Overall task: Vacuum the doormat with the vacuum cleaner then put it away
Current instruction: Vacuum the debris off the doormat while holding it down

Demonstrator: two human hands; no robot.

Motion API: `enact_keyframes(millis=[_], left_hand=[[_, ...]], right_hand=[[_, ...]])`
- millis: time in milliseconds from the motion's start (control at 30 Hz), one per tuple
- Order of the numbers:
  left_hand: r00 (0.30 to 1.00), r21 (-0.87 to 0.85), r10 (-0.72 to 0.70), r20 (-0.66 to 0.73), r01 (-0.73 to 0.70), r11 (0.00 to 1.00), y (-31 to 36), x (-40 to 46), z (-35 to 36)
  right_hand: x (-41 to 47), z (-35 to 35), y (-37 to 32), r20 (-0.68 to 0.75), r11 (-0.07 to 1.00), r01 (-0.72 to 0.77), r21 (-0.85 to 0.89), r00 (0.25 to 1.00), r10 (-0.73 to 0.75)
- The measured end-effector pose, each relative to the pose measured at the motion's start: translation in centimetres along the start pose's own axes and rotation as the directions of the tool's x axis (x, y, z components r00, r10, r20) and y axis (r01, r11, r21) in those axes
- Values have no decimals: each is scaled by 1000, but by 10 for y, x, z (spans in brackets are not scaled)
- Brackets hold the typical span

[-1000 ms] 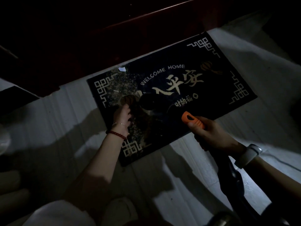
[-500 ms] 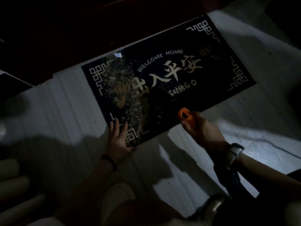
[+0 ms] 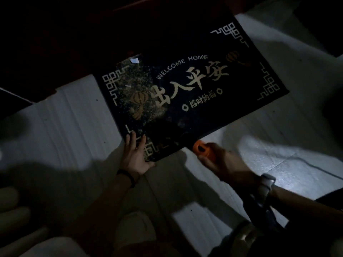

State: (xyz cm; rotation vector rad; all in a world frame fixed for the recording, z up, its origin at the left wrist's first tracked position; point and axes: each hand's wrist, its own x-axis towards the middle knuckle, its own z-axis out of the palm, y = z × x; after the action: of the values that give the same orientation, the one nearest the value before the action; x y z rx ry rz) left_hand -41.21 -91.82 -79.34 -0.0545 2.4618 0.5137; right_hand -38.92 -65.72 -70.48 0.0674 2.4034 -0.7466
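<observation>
— At the near left corner of the doormat (image 3: 185,101), what is your left hand (image 3: 136,156) doing?

— Your left hand lies flat with fingers straight and spread, pressing the mat's corner onto the floor (image 3: 70,127). It sits in the same place as half a second ago; a second ago it was further up, over the debris.

— And your right hand (image 3: 220,164)?

— Your right hand is curled round the orange handle (image 3: 201,148) of the vacuum cleaner (image 3: 259,206), just off the mat's near edge. The handle's tip touches that edge. It has slid a little nearer to you since a second ago. The dark body of the vacuum runs back under your right wrist, past the pale watch (image 3: 267,182).

— Where is the mat now?

— It lies slanted on the pale floor, its far edge under a dark wooden door (image 3: 92,34). Pale specks of debris (image 3: 137,89) cover its left part, around the lantern print. A white scrap (image 3: 134,60) sits by the far left corner. The view has swung since earlier, so the mat appears more centred.
</observation>
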Motion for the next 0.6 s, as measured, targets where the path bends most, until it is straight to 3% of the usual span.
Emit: enact_keyframes(millis=[200,333,433,600], left_hand=[[987,-36,-17,160,23,999,0,3,-23],[983,60,-34,181,23,998,-1,0,-50],[983,95,-46,176,29,995,4,-4,-62],[978,45,-117,170,110,993,25,-11,-59]], right_hand=[[1,-15,-11,105,999,-50,-9,993,51],[14,-11,-34,113,991,-47,-128,992,62],[22,-3,-40,85,964,9,-266,996,14],[11,-15,-38,-24,969,46,-241,998,-53]])
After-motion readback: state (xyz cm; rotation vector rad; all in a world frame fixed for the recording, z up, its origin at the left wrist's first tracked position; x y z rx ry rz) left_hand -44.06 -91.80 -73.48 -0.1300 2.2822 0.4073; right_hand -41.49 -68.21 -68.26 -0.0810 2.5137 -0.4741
